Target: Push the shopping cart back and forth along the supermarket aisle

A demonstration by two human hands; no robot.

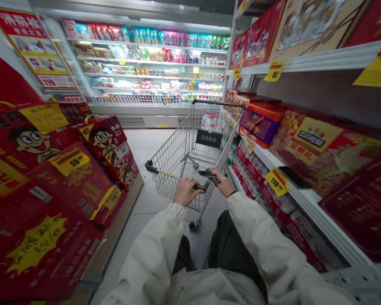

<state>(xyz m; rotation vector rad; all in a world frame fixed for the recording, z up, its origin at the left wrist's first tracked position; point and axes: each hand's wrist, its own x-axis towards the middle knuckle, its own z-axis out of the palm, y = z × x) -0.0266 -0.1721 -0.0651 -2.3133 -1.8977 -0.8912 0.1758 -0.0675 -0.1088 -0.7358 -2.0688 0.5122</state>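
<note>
A wire shopping cart stands at an angle in front of me, its near corner close to my knees. My left hand is closed around the cart's near edge, beside the black corner piece. Just right of it, my right hand grips a small dark, flat thing with a pale edge, held above the cart corner; I cannot make out its kind. Inside the far end of the cart sits a pack of clear bottles, behind a black sign panel.
Red milk cartons are stacked on a low platform at left. A shelf on the right holds gift boxes, a purple and orange box and a dark phone. A lit refrigerated display spans the back. Tiled floor lies between.
</note>
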